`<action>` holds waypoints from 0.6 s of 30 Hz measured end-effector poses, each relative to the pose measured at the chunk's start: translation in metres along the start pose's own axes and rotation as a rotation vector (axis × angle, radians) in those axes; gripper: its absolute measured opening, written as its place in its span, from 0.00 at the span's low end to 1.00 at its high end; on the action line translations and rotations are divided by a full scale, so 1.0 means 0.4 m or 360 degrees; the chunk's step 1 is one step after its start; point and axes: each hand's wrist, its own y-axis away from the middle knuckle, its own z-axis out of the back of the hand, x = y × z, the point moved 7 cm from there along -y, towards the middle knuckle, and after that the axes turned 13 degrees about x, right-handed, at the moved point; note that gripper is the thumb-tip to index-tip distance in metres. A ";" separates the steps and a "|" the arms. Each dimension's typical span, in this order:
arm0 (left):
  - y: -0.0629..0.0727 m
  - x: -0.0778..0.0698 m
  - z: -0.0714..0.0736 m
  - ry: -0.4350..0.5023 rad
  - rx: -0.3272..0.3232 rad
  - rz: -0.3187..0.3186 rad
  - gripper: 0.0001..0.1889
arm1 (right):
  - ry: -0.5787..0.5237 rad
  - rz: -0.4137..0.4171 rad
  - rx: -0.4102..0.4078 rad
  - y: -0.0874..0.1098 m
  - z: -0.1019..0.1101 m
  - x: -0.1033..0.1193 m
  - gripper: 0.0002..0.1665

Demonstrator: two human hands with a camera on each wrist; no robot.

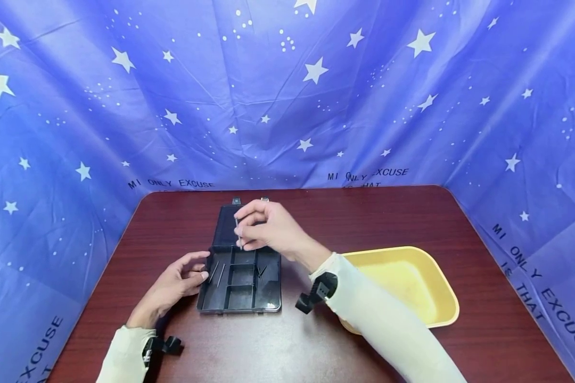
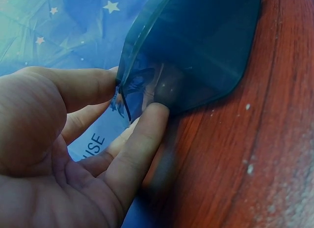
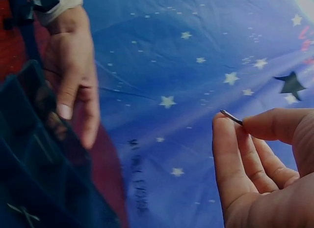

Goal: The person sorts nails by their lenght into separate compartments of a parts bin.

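Observation:
A black compartment box [image 1: 241, 313] lies on the table with its lid [image 1: 224, 226] folded back. My left hand [image 1: 174, 279] grips the box's left edge between thumb and fingers; the left wrist view shows the fingertips [image 2: 156, 112] against the dark plastic wall. Above the back of the box, my right hand [image 1: 273, 229] pinches a nail [image 1: 238, 231] between thumb and fingers. Its pointed tip [image 3: 223, 112] sticks out in the right wrist view. Two long nails [image 1: 221, 275] lie in the left compartment, and several small dark pieces [image 1: 261, 272] cross each other in the right one.
A yellow tub [image 1: 448, 298] stands to the right, partly behind my right forearm. The brown table [image 1: 292, 351] is bordered by a blue star-patterned curtain [image 1: 268, 96] at the back and sides.

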 end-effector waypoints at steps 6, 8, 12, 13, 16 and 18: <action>-0.004 0.004 -0.001 0.0020 0.0013 0.0006 0.32 | -0.0067 -0.0096 0.0025 -0.061 -0.043 -0.094 0.21; -0.006 0.004 -0.002 0.0024 0.0024 -0.0003 0.32 | -0.0070 -0.0154 0.0012 -0.079 -0.052 -0.131 0.21; -0.008 0.005 -0.004 0.0034 0.0048 -0.0017 0.32 | -0.0039 -0.0265 -0.0043 -0.104 -0.060 -0.198 0.20; -0.008 0.005 -0.004 0.0034 0.0057 -0.0019 0.32 | -0.0024 -0.0290 -0.0054 -0.108 -0.061 -0.212 0.20; -0.004 0.003 -0.004 0.0035 0.0053 -0.0020 0.32 | 0.0006 -0.0353 -0.0081 -0.115 -0.066 -0.244 0.21; -0.002 0.002 -0.003 0.0031 0.0047 -0.0025 0.32 | 0.0010 -0.0378 -0.0093 -0.116 -0.069 -0.258 0.22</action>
